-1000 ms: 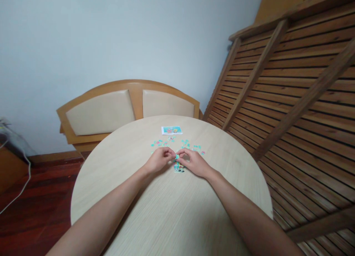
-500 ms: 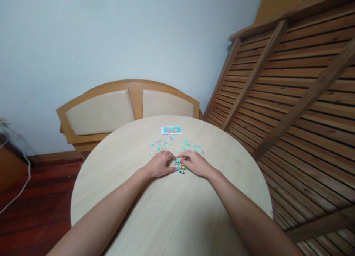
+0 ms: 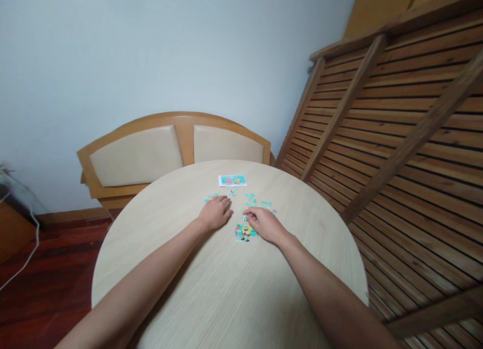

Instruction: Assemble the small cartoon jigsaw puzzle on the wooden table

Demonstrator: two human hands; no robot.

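Observation:
A partly joined jigsaw puzzle (image 3: pixel 246 232) lies on the round table (image 3: pixel 226 293), showing a yellow cartoon figure on turquoise. Just above its top edge, my right hand (image 3: pixel 265 224) is closed in a pinch. A small puzzle piece (image 3: pixel 244 218) shows at its fingertips. My left hand (image 3: pixel 216 212) rests with fingers apart over the left group of loose puzzle pieces (image 3: pixel 211 196), hiding some of them. Nothing shows in its grip. More loose pieces (image 3: pixel 250 198) are scattered beyond my right hand.
A picture card (image 3: pixel 232 181) with the cartoon figures lies beyond the pieces. Behind the table stands a padded wooden headboard (image 3: pixel 181 118) against the wall. A slatted wooden frame (image 3: pixel 377 112) leans on the right. A white cable (image 3: pixel 37 238) hangs at the left.
My left hand has moved away from the puzzle, up and left to the loose pieces. More of the joined puzzle now shows. My right hand stays near its top edge.

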